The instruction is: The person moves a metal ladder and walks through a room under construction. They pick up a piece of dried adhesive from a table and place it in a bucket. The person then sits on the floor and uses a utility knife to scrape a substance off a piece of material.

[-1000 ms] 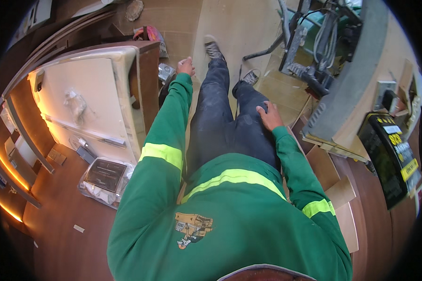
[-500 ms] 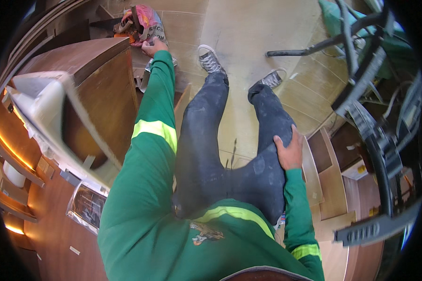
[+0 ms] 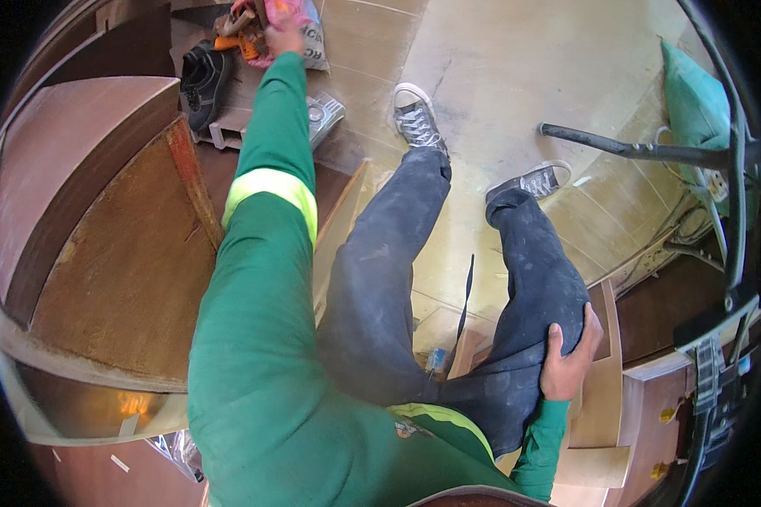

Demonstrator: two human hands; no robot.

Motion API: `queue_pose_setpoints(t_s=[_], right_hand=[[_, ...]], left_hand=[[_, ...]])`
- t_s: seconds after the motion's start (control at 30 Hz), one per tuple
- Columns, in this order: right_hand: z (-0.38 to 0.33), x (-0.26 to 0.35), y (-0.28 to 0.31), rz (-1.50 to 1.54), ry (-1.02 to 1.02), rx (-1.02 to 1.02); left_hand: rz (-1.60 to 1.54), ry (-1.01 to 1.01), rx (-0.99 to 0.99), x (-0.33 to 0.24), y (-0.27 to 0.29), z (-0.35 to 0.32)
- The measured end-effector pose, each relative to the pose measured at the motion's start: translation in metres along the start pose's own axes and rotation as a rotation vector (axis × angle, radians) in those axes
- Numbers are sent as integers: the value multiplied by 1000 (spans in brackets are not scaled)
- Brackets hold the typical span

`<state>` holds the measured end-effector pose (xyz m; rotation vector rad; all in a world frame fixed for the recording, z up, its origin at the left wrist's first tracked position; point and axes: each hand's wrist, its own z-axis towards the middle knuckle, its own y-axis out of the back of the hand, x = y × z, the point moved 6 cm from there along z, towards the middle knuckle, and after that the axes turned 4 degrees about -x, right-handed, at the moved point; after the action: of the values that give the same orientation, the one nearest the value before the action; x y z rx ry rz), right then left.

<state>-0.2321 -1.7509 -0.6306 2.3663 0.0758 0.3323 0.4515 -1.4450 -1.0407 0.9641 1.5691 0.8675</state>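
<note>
My left arm stretches far forward, and my left hand [image 3: 286,40] is at the mouth of a pink and white sack [image 3: 313,40]. Motion smears its fingers, so I cannot make out what they hold, if anything. Beside the hand, an orange tool [image 3: 227,42] and some brownish pieces [image 3: 243,19] lie at the sack. My right hand [image 3: 569,359] rests on my right thigh, fingers and thumb spread over the dark trousers, holding nothing.
A curved wooden cabinet [image 3: 118,245] stands close on my left. Past it are a black shoe [image 3: 203,84] and a silvery metal piece [image 3: 323,117]. On the right, a black tubular frame [image 3: 643,150], a green bag [image 3: 698,101] and wooden panels [image 3: 600,397] crowd my side.
The view has shifted left and forward. My left hand has gone from beside the sack to over its contents. My right hand stays on my thigh.
</note>
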Motion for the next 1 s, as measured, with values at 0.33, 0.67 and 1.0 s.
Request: queue_pose_setpoints(t_s=[0.33,0.67,1.0], right_hand=[[-6,24,-9,-30,40,2],[-8,35,-13,-59,64,6],[-11,38,-16,-84,41,-4]], left_hand=[[406,-389,-13,-50,-4,-74],[583,-924,443,18,-68,-73],[365,-157,-264,38,11,-54]])
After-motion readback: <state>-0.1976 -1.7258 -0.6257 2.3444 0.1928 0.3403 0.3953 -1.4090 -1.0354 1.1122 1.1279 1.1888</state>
